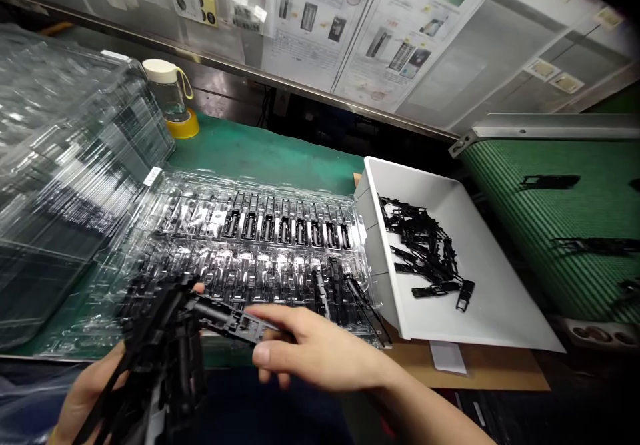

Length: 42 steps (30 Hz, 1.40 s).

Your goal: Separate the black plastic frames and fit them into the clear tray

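A bundle of long black plastic parts [165, 352] is gripped in my left hand [90, 388] at the lower left. My right hand [320, 348] pinches the end of one black plastic part [227, 318], whose other end reaches to the bundle. Behind both hands lies a clear plastic tray [240, 182] with rows of slots. Several black parts [300, 230] stand side by side in its back row, toward the right. A few more parts [336, 292] lie in the front row at the right, one tilted over the tray's edge.
A white bin [493, 298] with a heap of black parts stands to the right. Beyond it is a green ribbed conveyor belt [530, 205] carrying more parts. Stacked clear trays [80, 165] rise at the left, beside a bottle [167, 85] on a yellow tape roll [184, 125].
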Motion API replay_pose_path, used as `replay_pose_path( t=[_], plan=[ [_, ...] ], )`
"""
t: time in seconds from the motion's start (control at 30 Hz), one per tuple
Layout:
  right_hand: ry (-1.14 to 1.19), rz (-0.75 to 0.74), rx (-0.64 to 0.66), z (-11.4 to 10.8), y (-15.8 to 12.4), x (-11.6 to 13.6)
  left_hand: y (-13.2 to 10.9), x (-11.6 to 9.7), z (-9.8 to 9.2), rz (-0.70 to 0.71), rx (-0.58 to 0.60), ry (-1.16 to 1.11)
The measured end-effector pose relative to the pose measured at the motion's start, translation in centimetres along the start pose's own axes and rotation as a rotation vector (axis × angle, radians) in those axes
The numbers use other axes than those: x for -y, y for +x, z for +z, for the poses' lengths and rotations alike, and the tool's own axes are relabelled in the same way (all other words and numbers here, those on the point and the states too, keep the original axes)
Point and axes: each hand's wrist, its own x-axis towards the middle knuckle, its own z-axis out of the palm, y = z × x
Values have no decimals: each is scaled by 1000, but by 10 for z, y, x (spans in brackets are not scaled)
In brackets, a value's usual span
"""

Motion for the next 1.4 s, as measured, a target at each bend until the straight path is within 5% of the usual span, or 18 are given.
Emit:
replay_pose_path(
  t=[0.13,0.2,0.37,0.43,0.57,0.8,1.0,1.2,1.4],
  plan=[
    [-261,-135,-130,-7,16,-5,-13,0,15,-229,149,-228],
    [-157,-136,-89,-8,28,-11,-15,-2,19,-170,118,-217],
    [256,-238,-289,-10,42,-16,-9,-13,17,20,90,-122],
    [312,-268,-248,-7,42,-11,-8,-16,15,96,89,-59],
    [212,-224,-102,5,49,-2,-6,-17,17,141,118,10],
    [-82,-316,-434,11,70,0,9,-20,13,210,69,66],
    [-459,-427,-496,14,76,3,18,-22,8,258,46,105],
    [-520,-385,-584,17,80,10,16,-23,13,324,30,94],
    [14,-205,-149,-3,77,17,21,-26,-2,159,54,45]
  ],
)
